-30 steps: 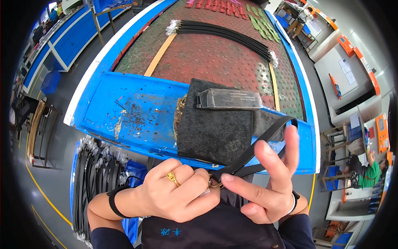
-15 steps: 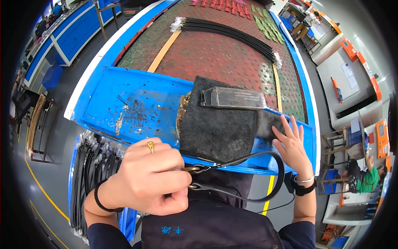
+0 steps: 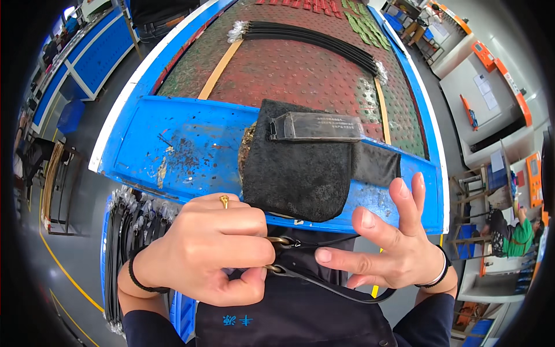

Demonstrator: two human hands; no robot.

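Note:
My left hand (image 3: 214, 251) is closed around the metal-ringed ends of a black strap (image 3: 338, 287), which loops out to the right in front of my dark apron. Two brass-coloured rings (image 3: 281, 240) poke out past its fingers. My right hand (image 3: 390, 243) hovers over the loop with its fingers spread; whether any finger touches the strap I cannot tell. Beyond both hands lies a black cloth-covered pad (image 3: 295, 179) on the blue tray. A clear plastic case (image 3: 321, 126) rests on the pad's far part, and a dark cloth flap (image 3: 376, 163) extends from its right side.
The blue tray (image 3: 133, 139) has dark stains on its left half. Farther off, a red and green studded surface (image 3: 306, 72) carries a bundle of black straps (image 3: 306, 39) and small green pieces (image 3: 367, 30). Many black straps (image 3: 130, 248) hang at lower left. A person in green (image 3: 517, 240) is far right.
My right hand has come back from the cloth flap toward the strap loop, its fingers spread. The left hand keeps its hold. The view has shifted slightly.

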